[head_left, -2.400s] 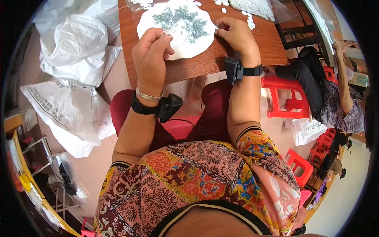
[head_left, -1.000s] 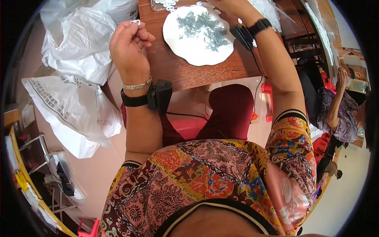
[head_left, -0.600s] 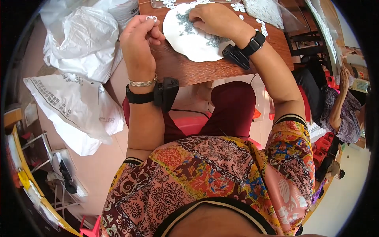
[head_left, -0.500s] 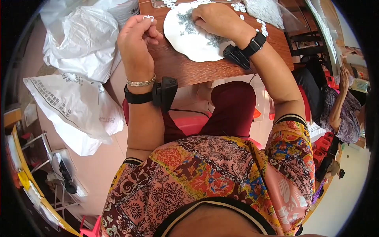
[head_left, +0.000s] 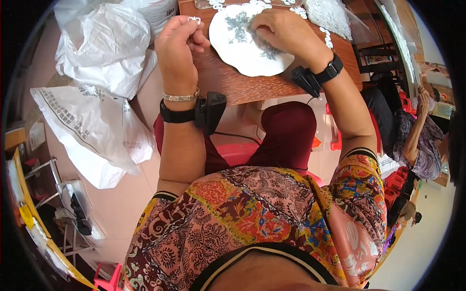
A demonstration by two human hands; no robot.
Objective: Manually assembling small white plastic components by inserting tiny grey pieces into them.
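Observation:
My left hand (head_left: pixel 178 46) is raised at the table's left edge. Between its thumb and forefinger it pinches a small white plastic clip (head_left: pixel 194 20) with ring-like openings. To its right lies a white wavy-edged plate (head_left: pixel 223 54), bearing scattered small grey metal pieces (head_left: pixel 238 28) too fine to name. Over the right side of that plate, my right hand (head_left: pixel 286 36) bends down with its fingertips together near the pieces. Whatever those fingers hold, if anything, cannot be made out.
Small white pieces (head_left: pixel 326 36) lie on the brown wooden table (head_left: pixel 218 87) beside a clear bag (head_left: pixel 327 18) full of more. White plastic sacks (head_left: pixel 104 53) crowd the floor at left. Another person (head_left: pixel 420 140) sits at far right.
Both hands appear slightly farther right in the picture, along with the plate and table. My right hand is still over the grey pieces; the white clip remains in my left fingers.

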